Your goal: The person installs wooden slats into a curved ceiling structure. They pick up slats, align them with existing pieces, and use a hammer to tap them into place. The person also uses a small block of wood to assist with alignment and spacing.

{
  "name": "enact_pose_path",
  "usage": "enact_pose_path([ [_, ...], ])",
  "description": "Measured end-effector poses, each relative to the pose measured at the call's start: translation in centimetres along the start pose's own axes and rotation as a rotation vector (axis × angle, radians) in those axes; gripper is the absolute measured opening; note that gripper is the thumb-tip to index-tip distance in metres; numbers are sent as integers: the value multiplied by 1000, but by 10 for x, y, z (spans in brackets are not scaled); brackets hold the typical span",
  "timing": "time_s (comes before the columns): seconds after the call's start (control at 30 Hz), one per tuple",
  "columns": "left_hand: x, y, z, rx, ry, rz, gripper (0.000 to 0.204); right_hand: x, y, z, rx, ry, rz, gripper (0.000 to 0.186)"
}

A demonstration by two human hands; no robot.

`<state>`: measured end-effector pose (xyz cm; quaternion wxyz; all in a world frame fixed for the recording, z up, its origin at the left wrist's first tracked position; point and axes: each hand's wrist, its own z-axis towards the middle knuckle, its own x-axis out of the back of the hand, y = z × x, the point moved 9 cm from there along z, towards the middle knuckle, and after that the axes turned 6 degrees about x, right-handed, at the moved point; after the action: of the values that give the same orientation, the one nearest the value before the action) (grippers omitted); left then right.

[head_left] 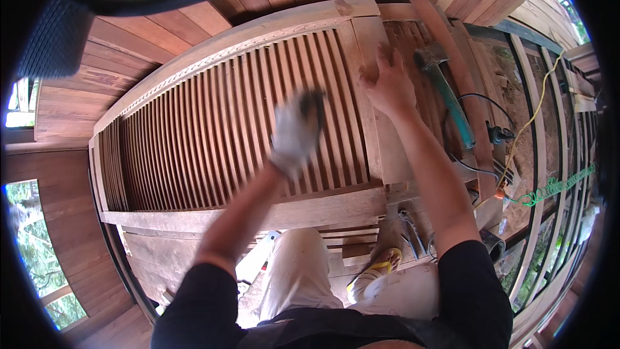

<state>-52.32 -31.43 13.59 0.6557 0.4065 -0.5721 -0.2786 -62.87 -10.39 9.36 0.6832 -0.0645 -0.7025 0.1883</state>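
Note:
A long wooden louvered panel with many narrow slats in a thick frame lies in front of me. My left hand, in a pale glove, is over the slats right of the middle. It is blurred by motion, and a dark thing shows at its fingers; its kind is too smeared to tell. My bare right hand rests with fingers apart on the wide board at the panel's right end. Just right of that hand lies a hammer with a teal handle, its dark head pointing away from me.
Black cable, a yellow cord and a coiled green hose lie at the right. Pliers rest below the panel's right end. Plank walls rise at the left and far side. A black strap crosses the upper left.

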Motion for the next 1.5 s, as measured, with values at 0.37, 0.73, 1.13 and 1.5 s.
enact_pose_path([
  [0.37, -33, -11, 270, -16, 138, 710, 42, 1, -14, -9, 34, 10, -32, 70],
  [0.73, -24, -19, 258, -180, 250, 710, 39, -2, -17, -1, 60, 111, -7, 68],
  [1.13, -31, -15, 261, -187, 302, 641, 33, 20, -28, -162, -102, 198, -88, 66],
  [1.5, -25, -10, 261, -116, 280, 648, 35, 16, -12, -154, -103, 133, 21, 76],
])
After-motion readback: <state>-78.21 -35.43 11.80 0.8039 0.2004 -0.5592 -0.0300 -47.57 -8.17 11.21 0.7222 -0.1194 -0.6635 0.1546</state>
